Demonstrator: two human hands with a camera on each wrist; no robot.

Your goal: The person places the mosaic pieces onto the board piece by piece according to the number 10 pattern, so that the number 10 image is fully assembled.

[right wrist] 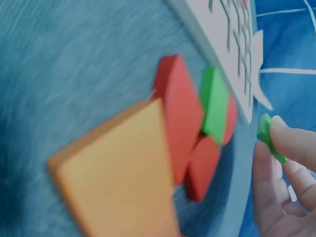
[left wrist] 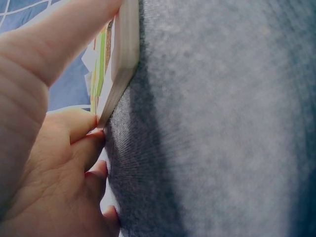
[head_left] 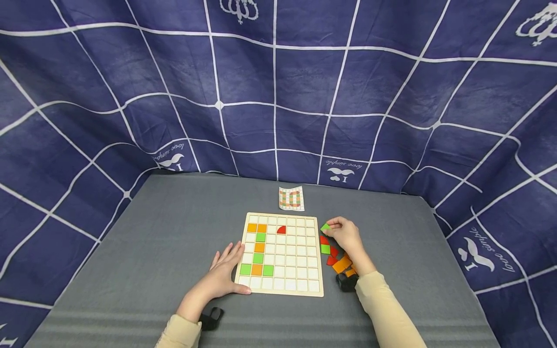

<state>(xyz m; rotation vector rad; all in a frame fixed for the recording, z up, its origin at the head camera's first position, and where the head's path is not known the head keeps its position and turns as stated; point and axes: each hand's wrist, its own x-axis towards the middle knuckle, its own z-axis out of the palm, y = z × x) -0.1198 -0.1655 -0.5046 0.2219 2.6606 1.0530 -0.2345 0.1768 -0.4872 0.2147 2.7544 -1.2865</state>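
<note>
A square wooden grid board (head_left: 296,261) lies on the grey table, with several orange and green square tiles and one red quarter-round tile (head_left: 282,229) set in its cells. My left hand (head_left: 222,275) rests at the board's left edge, thumb at the near corner and fingers spread along the side. In the left wrist view its fingertips touch the board's edge (left wrist: 121,64). Beyond the board's right side, my right hand (head_left: 345,234) pinches a green tile (right wrist: 265,132) between thumb and fingers, raised off the table in the right wrist view.
Loose red, green and orange tiles (head_left: 341,264) lie in a pile right of the board, partly under the right wrist. A small printed pattern card (head_left: 291,198) lies behind the board. A blue checked curtain (head_left: 300,130) hangs behind the table.
</note>
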